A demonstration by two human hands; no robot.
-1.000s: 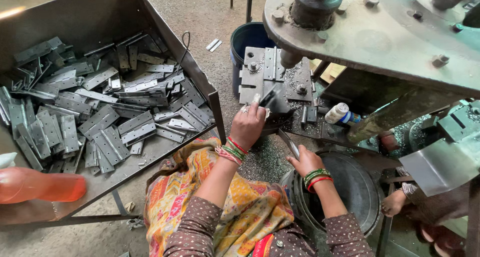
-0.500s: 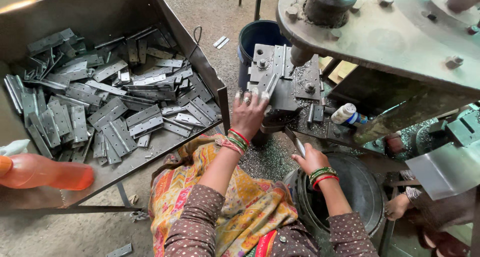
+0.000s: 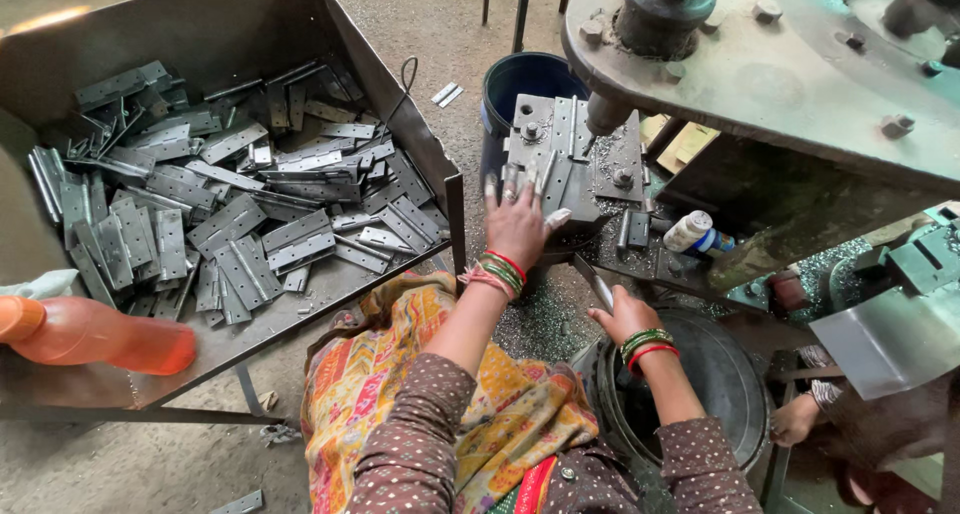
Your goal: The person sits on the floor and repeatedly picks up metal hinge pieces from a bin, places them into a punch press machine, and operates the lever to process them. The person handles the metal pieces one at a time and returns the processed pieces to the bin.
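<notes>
My left hand reaches forward with its fingers spread, fingertips resting on a grey metal die block under the press ram. A flat hinge plate lies on the block just beyond my fingers. Lower and to the right, my right hand is closed around a thin metal rod that points up toward the block. It hovers above the rim of a round black tub. Both wrists carry red and green bangles.
A large steel tray at left holds several grey hinge plates. An orange bottle lies on its near edge. A blue bucket stands behind the block, a small white bottle beside it. The press frame overhangs at right.
My left hand has gone from pinching a plate at the die block to lying spread over it. My right hand has stayed by the tub with the rod.
</notes>
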